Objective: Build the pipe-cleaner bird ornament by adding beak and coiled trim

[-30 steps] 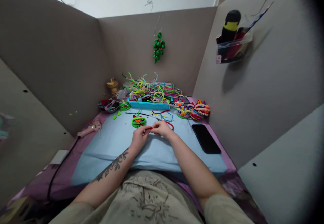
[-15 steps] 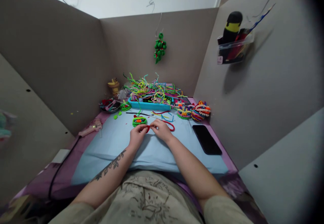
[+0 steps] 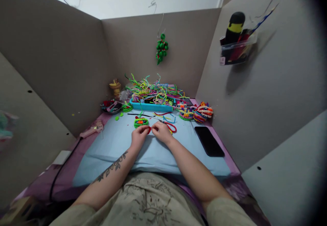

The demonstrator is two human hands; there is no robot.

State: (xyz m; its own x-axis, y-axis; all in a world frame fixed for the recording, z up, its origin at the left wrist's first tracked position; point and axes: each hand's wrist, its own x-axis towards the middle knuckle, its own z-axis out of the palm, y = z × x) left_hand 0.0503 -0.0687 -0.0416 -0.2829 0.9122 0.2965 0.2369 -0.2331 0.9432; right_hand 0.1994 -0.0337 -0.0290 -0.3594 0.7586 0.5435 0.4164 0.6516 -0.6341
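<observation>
My left hand [image 3: 139, 135] is closed in a pinch on a short, curled piece of red pipe cleaner [image 3: 149, 130]. Just to the right, my right hand [image 3: 162, 132] has its fingertips pressed together close to that red piece; what lies between them is too small to make out. Beside the right hand shows a red loop [image 3: 174, 127] with a bit of yellow, like a scissors handle, partly hidden by the hand. Behind my left hand lies a green pipe-cleaner face [image 3: 141, 122] with an orange middle and a red tuft.
A blue tray [image 3: 150, 107] heaped with colourful pipe cleaners [image 3: 155, 91] stands at the back. Several finished pieces [image 3: 201, 113] sit back right, above a black phone [image 3: 209, 141]. A pink glue gun [image 3: 93, 129] and a dark bowl [image 3: 112, 109] are on the left.
My right fingertips have shifted slightly around the red piece, and more of the grey and yellow beside the right hand shows. My left hand keeps its pinch.
</observation>
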